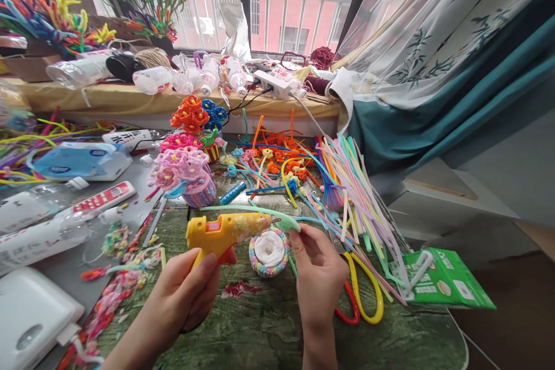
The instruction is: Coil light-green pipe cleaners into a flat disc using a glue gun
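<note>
Left hand (191, 289) around glue gun (232, 228); green strip (288, 224) in right hand (319, 266).

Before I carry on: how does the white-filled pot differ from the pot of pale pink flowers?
The white-filled pot shows bare white filling on top, while the flower pot carries a cluster of pale pink flowers.
The white-filled pot's side is dotted, while the flower pot's is mostly purple and striped.
The white-filled pot sits nearer the camera, while the flower pot stands farther back, to the left.
Both have multicoloured sides.
</note>
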The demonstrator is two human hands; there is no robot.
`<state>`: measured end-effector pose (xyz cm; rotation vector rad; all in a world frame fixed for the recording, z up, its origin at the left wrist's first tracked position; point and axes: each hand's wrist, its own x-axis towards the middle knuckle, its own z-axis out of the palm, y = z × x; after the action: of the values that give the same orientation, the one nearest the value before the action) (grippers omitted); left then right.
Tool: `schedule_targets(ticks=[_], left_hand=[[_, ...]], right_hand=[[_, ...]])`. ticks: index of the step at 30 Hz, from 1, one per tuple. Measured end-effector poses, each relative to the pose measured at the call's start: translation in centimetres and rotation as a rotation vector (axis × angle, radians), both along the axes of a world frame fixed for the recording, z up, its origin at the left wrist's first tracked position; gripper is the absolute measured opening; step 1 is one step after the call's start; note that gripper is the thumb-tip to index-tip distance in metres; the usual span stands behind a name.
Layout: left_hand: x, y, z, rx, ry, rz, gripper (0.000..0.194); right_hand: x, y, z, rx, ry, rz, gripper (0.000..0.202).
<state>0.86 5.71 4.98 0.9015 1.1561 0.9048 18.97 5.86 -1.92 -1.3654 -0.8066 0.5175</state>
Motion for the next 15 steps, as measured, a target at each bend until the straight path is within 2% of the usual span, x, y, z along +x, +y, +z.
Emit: schedule_targets(ticks=[6, 15], left_hand=[[0.39, 0.07, 0.32, 0.003, 0.021, -0.013, 0.053], [0.11, 0.04, 0.01, 0.003, 0.018, -0.011, 0.05]], right_hand=[[-0.14, -0.05, 0.24, -0.005, 0.028, 0.021, 0.026], [-0.23, -0.14, 0.51, 0.004, 0.052, 0.017, 0.021]])
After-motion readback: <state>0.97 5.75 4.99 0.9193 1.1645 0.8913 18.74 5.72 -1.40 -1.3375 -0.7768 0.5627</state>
